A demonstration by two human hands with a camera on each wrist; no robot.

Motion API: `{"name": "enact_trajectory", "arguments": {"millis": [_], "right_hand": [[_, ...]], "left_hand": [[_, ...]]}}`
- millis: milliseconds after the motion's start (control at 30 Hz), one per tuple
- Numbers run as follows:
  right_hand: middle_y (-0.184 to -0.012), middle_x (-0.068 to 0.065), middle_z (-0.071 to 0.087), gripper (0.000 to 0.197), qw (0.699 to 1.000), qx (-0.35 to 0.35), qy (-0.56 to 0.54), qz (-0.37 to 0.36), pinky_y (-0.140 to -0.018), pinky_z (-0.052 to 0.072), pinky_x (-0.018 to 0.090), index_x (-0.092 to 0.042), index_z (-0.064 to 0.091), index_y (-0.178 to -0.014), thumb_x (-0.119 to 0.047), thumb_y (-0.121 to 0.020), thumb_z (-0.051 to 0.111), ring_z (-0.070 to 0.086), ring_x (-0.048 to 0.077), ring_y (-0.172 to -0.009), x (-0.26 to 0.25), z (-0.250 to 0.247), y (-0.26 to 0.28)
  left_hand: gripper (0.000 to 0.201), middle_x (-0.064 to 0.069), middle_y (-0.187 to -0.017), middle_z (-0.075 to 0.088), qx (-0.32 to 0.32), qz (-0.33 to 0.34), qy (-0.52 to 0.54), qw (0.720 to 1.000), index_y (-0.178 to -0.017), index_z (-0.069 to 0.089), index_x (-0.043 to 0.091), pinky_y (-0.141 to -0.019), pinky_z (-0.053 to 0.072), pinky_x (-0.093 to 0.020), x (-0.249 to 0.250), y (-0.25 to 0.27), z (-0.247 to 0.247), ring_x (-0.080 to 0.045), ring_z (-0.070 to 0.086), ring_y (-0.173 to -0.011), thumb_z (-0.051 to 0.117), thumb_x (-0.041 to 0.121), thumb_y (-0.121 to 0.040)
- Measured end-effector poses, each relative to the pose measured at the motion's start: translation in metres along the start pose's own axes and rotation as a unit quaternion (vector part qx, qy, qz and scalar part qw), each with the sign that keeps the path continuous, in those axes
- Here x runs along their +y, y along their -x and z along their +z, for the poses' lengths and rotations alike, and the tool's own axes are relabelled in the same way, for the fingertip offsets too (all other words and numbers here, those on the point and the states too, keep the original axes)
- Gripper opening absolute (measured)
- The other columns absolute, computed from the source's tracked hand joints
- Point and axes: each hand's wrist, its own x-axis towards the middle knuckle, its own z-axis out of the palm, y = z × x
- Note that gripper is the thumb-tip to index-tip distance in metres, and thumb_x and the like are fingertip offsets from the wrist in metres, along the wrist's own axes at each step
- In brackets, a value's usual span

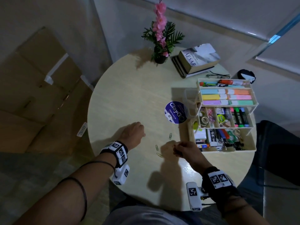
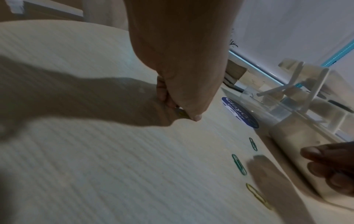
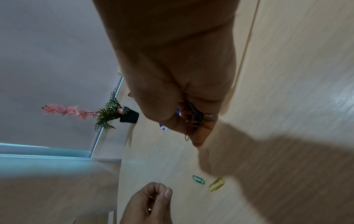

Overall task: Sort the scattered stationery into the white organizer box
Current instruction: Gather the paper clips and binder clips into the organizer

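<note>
The white organizer box (image 1: pixel 227 151) stands tiered open at the table's right, its trays full of stationery. Three loose paper clips lie left of it: a green one (image 1: pixel 170 136), a second green one (image 1: pixel 156 147) and a yellow one (image 1: pixel 159 154). My right hand (image 1: pixel 177 147) hovers over them, pinching a bunch of orange and blue paper clips (image 3: pixel 191 121). My left hand (image 1: pixel 140 129) is further left with fingers curled down; in the left wrist view its fingertips (image 2: pixel 197 117) pinch a yellowish paper clip (image 2: pixel 181 113) on the tabletop.
A round ClayGo sticker (image 1: pixel 175 114) and a clear plastic tub (image 1: pixel 189 101) sit beside the box. At the back stand a potted pink flower (image 1: pixel 160 39) and stacked books (image 1: pixel 198 60). Cardboard boxes (image 1: pixel 40 78) are on the floor to the left.
</note>
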Motion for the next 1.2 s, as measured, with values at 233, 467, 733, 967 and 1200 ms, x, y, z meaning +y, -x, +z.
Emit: {"name": "enact_trajectory", "arguments": {"millis": [233, 467, 733, 967, 1200], "right_hand": [[-0.083, 0.018, 0.068, 0.007, 0.999, -0.005, 0.02, -0.033, -0.082, 0.059, 0.04, 0.008, 0.067, -0.1, 0.009, -0.097, 0.06, 0.068, 0.028, -0.078, -0.018, -0.017, 0.009], [-0.081, 0.014, 0.073, 0.011, 0.996, -0.008, 0.048, -0.078, -0.071, 0.06, 0.029, 0.006, 0.068, -0.096, 0.004, -0.101, 0.058, 0.071, 0.019, -0.075, -0.044, -0.05, 0.024], [-0.083, 0.011, 0.075, 0.011, 0.991, 0.002, 0.057, -0.118, -0.081, 0.065, 0.04, 0.002, 0.069, -0.1, -0.002, -0.104, 0.059, 0.078, 0.034, -0.088, -0.069, -0.109, 0.032], [-0.085, 0.012, 0.078, 0.014, 0.99, 0.024, 0.045, -0.132, -0.084, 0.065, 0.042, -0.006, 0.073, -0.093, -0.005, -0.103, 0.063, 0.078, 0.024, -0.081, -0.076, -0.173, 0.032], [-0.083, 0.013, 0.079, 0.017, 0.992, 0.061, 0.009, -0.108, -0.055, 0.053, 0.022, -0.008, 0.075, -0.093, -0.006, -0.103, 0.062, 0.073, 0.022, -0.075, -0.064, -0.217, 0.025]], "left_hand": [[0.021, -0.014, -0.127, 0.058, -0.013, 0.005, -0.065, 0.998, -0.124, 0.056, 0.006, -0.095, 0.048, -0.037, 0.015, 0.005, 0.006, -0.03, 0.06, -0.115, 0.05, 0.015, -0.105], [0.015, -0.011, -0.092, 0.067, 0.036, -0.085, 0.194, 0.977, -0.09, 0.053, 0.011, -0.066, 0.045, -0.034, 0.06, -0.007, -0.015, -0.027, 0.064, -0.081, 0.06, 0.0, -0.098], [0.017, 0.005, -0.074, 0.065, 0.098, -0.015, 0.379, 0.92, -0.089, 0.061, 0.018, -0.059, 0.051, -0.028, 0.161, -0.033, -0.063, -0.013, 0.063, -0.066, 0.058, 0.007, -0.102], [0.01, 0.008, -0.088, 0.072, 0.099, 0.054, 0.348, 0.931, -0.099, 0.072, 0.015, -0.072, 0.056, -0.021, 0.237, -0.061, -0.072, 0.0, 0.067, -0.079, 0.067, 0.007, -0.098], [0.017, 0.001, -0.112, 0.064, 0.094, 0.1, 0.213, 0.967, -0.116, 0.068, 0.018, -0.085, 0.055, -0.036, 0.276, -0.074, -0.06, -0.016, 0.061, -0.099, 0.064, 0.015, -0.1]]}}
